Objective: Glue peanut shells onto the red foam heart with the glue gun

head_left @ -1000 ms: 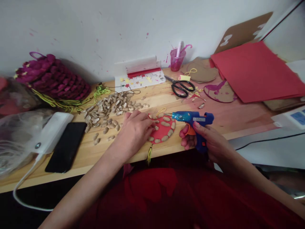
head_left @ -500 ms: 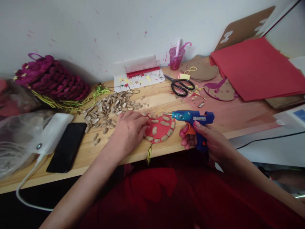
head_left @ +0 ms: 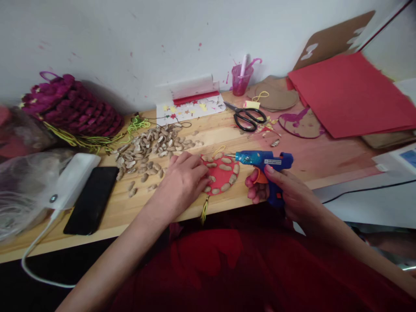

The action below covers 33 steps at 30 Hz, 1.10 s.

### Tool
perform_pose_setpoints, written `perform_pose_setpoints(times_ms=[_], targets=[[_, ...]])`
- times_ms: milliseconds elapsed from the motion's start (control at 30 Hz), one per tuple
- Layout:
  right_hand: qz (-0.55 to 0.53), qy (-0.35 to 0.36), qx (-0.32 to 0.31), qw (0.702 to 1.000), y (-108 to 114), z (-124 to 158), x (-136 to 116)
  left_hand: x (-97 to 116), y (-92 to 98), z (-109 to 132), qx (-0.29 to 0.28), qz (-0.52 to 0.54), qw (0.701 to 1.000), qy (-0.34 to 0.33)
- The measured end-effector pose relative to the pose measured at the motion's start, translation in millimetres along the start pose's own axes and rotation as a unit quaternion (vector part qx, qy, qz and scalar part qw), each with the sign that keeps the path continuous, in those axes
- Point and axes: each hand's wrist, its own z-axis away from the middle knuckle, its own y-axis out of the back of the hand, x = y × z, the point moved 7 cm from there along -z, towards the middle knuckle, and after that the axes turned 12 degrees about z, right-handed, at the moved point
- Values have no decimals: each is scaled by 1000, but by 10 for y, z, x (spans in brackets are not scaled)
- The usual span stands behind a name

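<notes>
On a wooden table [head_left: 120, 208], a red disc [head_left: 219, 177] lies near the middle of the front edge, ringed with peanuts, others set inside the ring; its yellow-green tassel [head_left: 204, 210] reaches that edge. The left hand [head_left: 186, 180] curls over the disc's left side, fingertips at a peanut [head_left: 212, 178]; whether they grip it, I cannot tell. The right hand [head_left: 286, 186] grasps a blue glue gun [head_left: 256, 157], a finger at its orange trigger [head_left: 259, 177] and the metal nozzle [head_left: 230, 155] close to the disc's upper right rim. On the gun's side is a white label [head_left: 272, 162], its print too small to read.

Toward the table's left end, near the front edge, a black phone [head_left: 91, 200] lies beside a white device [head_left: 73, 182] bearing a dark round mark, unreadable. Black-handled scissors [head_left: 247, 119] lie toward the back edge.
</notes>
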Motion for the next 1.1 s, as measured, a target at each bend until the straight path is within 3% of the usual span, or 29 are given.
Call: perform_pose_setpoints(times_ms=[267,533,900,1100], targets=[[-18,-2,10,1000,-3,-5,-14,-48,82,118,65,-62,994,55],[-9,-2,21,1000,4,8,-15,-57,79,126,65,-87,992,66],[-2,-6,23,1000,9,-7,-8,-202,264,210,95,-52,991,81],[0,-6,23,1000,11,-8,-7,-165,252,186,82,-32,993,83]])
